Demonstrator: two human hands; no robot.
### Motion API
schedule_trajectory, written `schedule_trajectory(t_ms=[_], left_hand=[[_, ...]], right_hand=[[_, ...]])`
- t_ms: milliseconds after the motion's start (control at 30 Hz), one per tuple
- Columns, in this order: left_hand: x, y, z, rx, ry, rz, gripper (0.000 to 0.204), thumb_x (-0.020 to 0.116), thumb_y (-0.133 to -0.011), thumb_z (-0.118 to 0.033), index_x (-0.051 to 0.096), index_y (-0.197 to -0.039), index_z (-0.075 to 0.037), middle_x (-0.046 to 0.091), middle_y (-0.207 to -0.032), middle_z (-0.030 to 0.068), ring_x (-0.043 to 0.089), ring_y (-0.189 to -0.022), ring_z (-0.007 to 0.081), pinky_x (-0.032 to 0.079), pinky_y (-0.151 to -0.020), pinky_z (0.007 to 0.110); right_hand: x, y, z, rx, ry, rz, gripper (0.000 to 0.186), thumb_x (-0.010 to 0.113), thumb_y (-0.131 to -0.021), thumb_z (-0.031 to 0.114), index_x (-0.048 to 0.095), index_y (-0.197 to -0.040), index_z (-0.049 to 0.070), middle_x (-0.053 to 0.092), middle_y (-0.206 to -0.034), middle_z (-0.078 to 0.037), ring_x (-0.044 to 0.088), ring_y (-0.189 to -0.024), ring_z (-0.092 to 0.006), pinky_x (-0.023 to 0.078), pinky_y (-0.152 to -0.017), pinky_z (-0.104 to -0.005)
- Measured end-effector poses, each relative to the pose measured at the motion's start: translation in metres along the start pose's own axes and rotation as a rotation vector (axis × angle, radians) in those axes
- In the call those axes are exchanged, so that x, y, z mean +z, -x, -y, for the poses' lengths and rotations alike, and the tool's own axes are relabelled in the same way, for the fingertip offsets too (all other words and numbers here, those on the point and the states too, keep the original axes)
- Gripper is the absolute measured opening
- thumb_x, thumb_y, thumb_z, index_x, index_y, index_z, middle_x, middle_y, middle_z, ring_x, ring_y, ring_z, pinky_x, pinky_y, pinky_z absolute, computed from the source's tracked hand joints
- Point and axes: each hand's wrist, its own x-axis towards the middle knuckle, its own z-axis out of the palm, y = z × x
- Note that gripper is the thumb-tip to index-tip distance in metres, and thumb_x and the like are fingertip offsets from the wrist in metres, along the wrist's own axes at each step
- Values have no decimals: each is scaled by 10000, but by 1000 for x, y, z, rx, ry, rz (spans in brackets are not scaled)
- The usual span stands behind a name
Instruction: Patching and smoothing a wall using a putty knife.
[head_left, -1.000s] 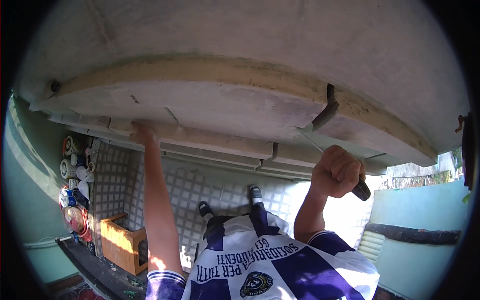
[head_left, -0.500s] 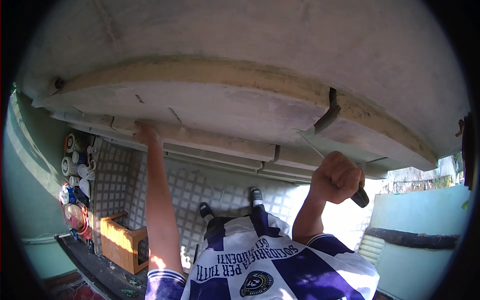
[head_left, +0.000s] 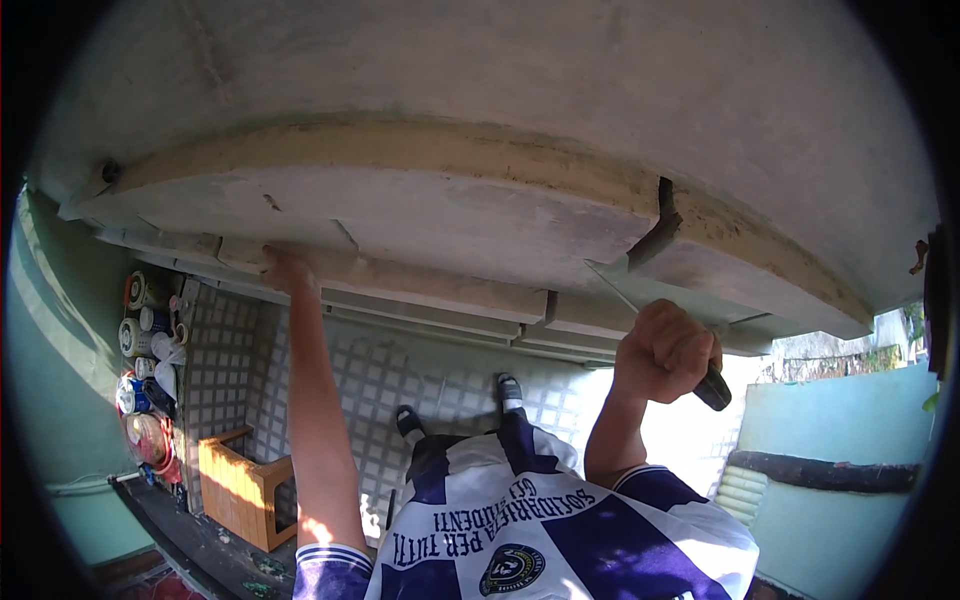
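Observation:
My right hand (head_left: 665, 350) is closed around the dark handle (head_left: 712, 390) of a tool with a thin metal blade (head_left: 615, 292). The blade’s tip meets the pale underside of a stepped, plastered ledge (head_left: 480, 228), close to a dark notch (head_left: 655, 228) in its raised band. My left arm is stretched upward, and my left hand (head_left: 290, 270) lies against a lower step (head_left: 400, 283) of the ledge, its fingers resting on the surface. The detail of those fingertips is indistinct in the shade.
Buckets and containers (head_left: 140, 340) are stacked along the left wall, above a dark shelf (head_left: 220, 555) and beside a wooden stool (head_left: 235, 485). Below are a tiled floor (head_left: 350, 390) and my sandalled feet. At right stand a pale blue wall (head_left: 830, 410) and a dark log-like rail (head_left: 820, 468).
My right hand and the tool have shifted slightly down and left since a second ago. My left hand stays in much the same place on the ledge.

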Motion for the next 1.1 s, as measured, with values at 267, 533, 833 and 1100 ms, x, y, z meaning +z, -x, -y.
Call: schedule_trajectory(t_ms=[267, 533, 833, 1100], left_hand=[[1, 5, -7, -13, -17, -14, 835, 558, -918, -515, 273, -1357, 137, 461, -1320, 333, 571, -1132, 427, 526, -968, 498], [2, 1, -2, -8, 52, 19, 840, 569, -919, -499, 253, -1370, 134, 466, -1317, 333, 576, -1131, 413, 519, -977, 491], [2, 2, 4, -12, 125, 93, 836, 582, -913, -497, 260, -1364, 129, 473, -1308, 325, 569, -1135, 414, 526, -969, 487], [3, -3, 2, -3, 96, 55, 833, 578, -909, -514, 287, -1350, 130, 471, -1307, 332, 568, -1135, 421, 531, -961, 493]], right_hand=[[2, 0, 0, 19, 17, -1, 331, 456, -957, 81, 337, -650, 102, 331, -480, -5, 296, -412, -109, 325, -417, -299], [2, -4, -1, 4, 13, -4, 341, 460, -960, 67, 344, -642, 100, 342, -478, -4, 318, -410, -115, 314, -414, -289], [3, 8, -15, 66, 136, 10, 350, 445, -958, 78, 330, -630, 118, 319, -471, 5, 288, -399, -105, 288, -398, -280], [13, 10, -15, 24, 307, 78, 338, 429, -959, 62, 319, -644, 116, 318, -466, 3, 290, -403, -95, 290, -400, -272]])
